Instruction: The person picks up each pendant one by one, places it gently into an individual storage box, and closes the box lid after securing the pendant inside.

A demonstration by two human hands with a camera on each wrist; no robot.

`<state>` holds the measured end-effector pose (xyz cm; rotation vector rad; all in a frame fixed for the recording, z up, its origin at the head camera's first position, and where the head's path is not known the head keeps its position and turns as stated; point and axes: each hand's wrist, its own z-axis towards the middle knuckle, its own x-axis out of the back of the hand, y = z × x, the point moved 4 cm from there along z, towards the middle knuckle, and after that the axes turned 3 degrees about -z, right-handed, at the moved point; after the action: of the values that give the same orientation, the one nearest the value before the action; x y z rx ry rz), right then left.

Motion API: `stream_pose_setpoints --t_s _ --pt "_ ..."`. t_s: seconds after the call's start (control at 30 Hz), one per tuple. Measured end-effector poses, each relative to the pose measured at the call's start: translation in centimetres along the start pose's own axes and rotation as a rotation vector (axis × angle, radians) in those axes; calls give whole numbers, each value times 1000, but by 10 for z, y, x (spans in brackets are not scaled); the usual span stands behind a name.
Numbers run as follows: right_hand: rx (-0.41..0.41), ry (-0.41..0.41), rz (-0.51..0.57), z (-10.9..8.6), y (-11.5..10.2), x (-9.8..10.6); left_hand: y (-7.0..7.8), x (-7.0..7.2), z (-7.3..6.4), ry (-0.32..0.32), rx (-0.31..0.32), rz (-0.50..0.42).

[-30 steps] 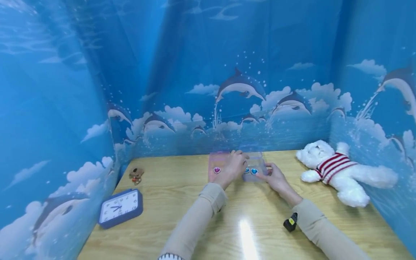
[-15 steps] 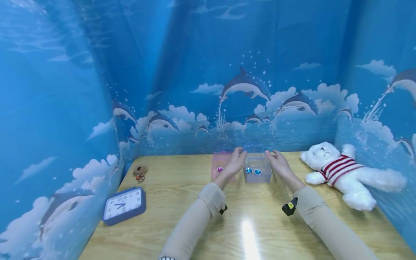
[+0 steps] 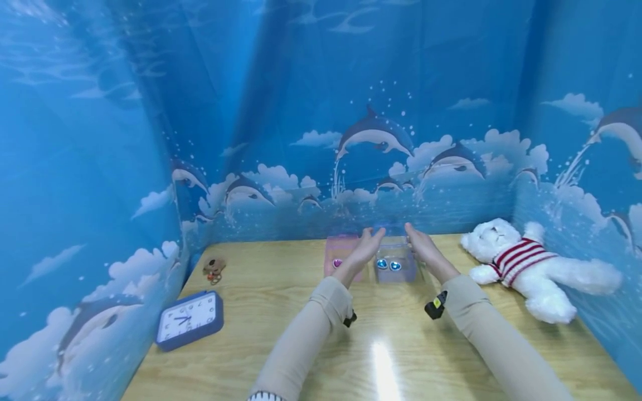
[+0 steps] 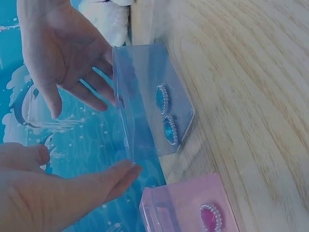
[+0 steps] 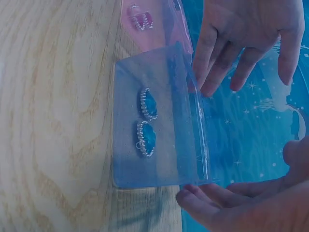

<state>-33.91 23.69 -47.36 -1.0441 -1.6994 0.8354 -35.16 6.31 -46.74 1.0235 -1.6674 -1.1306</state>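
A see-through blue box (image 5: 166, 174) stands on the table, with two blue gem charms edged in silver beads inside, one charm (image 4: 170, 129) beside the other. My left hand (image 3: 367, 250) is at the box's left side, fingers extended. On the opposite side is my right hand (image 3: 428, 255), its fingers straight too and the thumb spread away. In both wrist views the fingertips are right at the box's far upper edge, and neither hand grips anything. A see-through pink box (image 4: 183, 195) holding a pink gem charm (image 4: 210, 217) stands left of the blue one, partly hidden by my left hand.
A white plush bear (image 3: 531, 267) in a striped sweater lies at the right. At the left are a blue square clock (image 3: 189, 321) and a small brown trinket (image 3: 215, 268). A dolphin-print curtain (image 3: 301, 139) closes off the table's back and sides.
My left hand has come off the top of the blue box to its left side. My right hand has let go of the box's right side, and its fingers have straightened.
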Motion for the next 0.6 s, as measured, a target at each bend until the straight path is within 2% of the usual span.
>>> stream_pose_setpoints --t_s 0.23,0.4,0.6 --pt "57 102 -14 -4 -4 -2 -2 0 2 38 -2 -40" --pt "91 126 -28 -4 -5 -4 -4 2 2 29 -14 -23" --pt "145 199 -31 -6 -4 -4 -2 3 0 31 -83 20"
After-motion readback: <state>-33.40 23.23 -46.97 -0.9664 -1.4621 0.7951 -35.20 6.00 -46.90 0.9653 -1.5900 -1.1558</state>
